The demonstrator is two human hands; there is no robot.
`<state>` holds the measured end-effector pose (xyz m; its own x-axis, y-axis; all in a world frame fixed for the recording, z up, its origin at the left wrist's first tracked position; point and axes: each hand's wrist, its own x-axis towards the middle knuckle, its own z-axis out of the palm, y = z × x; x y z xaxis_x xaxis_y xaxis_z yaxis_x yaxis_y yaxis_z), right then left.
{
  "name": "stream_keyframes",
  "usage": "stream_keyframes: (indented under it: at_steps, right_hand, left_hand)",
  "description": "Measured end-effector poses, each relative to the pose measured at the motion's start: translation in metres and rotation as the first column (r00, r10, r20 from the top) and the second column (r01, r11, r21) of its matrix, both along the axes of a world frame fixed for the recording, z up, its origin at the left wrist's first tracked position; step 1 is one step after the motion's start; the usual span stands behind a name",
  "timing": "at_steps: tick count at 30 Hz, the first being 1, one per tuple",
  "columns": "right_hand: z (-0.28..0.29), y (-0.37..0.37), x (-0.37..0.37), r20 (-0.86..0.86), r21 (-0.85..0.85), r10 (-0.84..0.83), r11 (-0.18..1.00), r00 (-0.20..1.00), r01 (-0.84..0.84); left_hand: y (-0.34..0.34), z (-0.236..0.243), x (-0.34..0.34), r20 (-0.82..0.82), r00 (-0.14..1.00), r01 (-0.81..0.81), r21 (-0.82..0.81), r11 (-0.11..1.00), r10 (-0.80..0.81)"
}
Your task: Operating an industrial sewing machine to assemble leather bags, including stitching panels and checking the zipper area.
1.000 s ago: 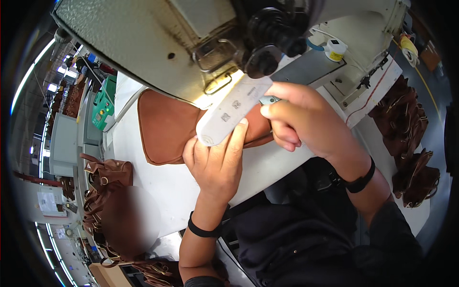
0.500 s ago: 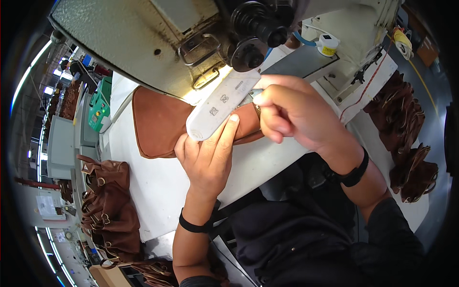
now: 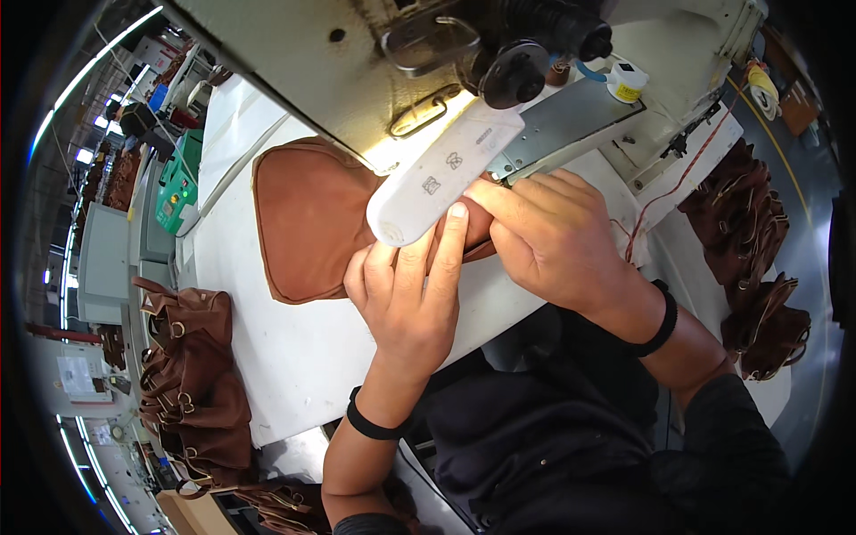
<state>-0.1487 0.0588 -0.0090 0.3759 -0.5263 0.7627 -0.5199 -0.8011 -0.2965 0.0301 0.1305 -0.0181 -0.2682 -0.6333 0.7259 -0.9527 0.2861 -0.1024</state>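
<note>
Brown leather piece (image 3: 312, 223) lies partly under the left fingers (image 3: 448, 245).

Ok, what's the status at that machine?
Left hand on brown leather. Right hand at its right end. White cover blocks part of the view.

Workpiece (image 3: 312, 214), ten o'clock: matt, leather-like. Cover (image 3: 441, 178), twelve o'clock: smooth, plastic-looking. Plate (image 3: 546, 129), one o'clock: smooth, matt metal.
</note>
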Motion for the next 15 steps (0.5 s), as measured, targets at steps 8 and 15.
stream_keyframes:
  at_steps: [8,15]
  right_hand:
    - [-0.0079,-0.004,0.0004,0.035,-0.003,0.053,0.999,0.998,-0.053]
    - [-0.0094,-0.0024,-0.0017,0.079,0.052,0.093,0.994,0.993,-0.097]
  left_hand:
    - [0.0033,-0.0015,-0.0014,-0.042,0.999,-0.011,0.018,1.0,0.012]
    - [0.0036,-0.0014,-0.0013,-0.048,0.999,-0.003,0.004,1.0,0.003]
